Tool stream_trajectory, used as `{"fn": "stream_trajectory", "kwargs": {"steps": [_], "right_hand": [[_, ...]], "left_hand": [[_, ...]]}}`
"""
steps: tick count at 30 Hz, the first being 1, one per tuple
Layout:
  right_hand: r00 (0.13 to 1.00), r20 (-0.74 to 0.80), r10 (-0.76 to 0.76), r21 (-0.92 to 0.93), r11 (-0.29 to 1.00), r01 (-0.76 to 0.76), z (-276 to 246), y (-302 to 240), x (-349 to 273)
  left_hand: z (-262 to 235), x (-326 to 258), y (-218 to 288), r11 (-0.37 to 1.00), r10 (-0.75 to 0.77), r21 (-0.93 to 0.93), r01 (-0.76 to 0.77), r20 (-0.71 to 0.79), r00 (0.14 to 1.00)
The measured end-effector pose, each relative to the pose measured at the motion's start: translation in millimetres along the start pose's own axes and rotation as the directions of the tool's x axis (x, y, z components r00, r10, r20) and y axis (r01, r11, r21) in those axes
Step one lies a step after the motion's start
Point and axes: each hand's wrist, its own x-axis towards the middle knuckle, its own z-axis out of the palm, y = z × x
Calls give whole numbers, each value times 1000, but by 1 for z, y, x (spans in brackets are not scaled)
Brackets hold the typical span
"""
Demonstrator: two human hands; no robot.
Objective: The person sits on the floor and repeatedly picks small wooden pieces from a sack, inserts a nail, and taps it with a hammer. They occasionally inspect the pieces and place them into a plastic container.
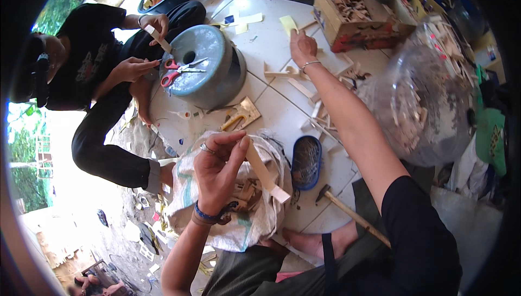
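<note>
My left hand (218, 170), raised over a white woven sack (187, 209), pinches a thin pale wooden strip (259, 167) between thumb and fingers. A small block-like end (279, 194) juts out at the strip's lower tip. My right hand (304, 47) reaches far forward over the tiles, its fingers closed at the near edge of a pale yellow sheet piece (287, 23). Several similar wooden pieces (282, 72) lie on the floor just below that hand. Inside the sack are more wooden pieces (245, 195).
A co-worker (81, 52) at left holds a strip beside an upturned grey bucket (203, 87) bearing red-handled scissors (171, 73). Around me are a hammer (353, 217), a blue oval container (306, 163), a wooden crate (353, 38) and a filled clear plastic bag (418, 111).
</note>
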Motion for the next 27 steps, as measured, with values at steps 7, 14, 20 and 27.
{"fn": "stream_trajectory", "kwargs": {"steps": [7,14,20,27], "right_hand": [[978,6,-208,389,902,190,-99,0,-191],[935,353,-43,278,959,-61,-175,88,-385],[891,436,-128,105,990,91,-223,127,-450],[848,514,-130,42,991,127,-293,128,-515]], "left_hand": [[20,-69,49,939,-103,344,2,276,956],[54,-98,20,872,-193,485,-69,469,862],[99,-97,-48,617,-52,576,-536,710,702],[144,-86,-58,775,122,529,-346,412,903]]}}
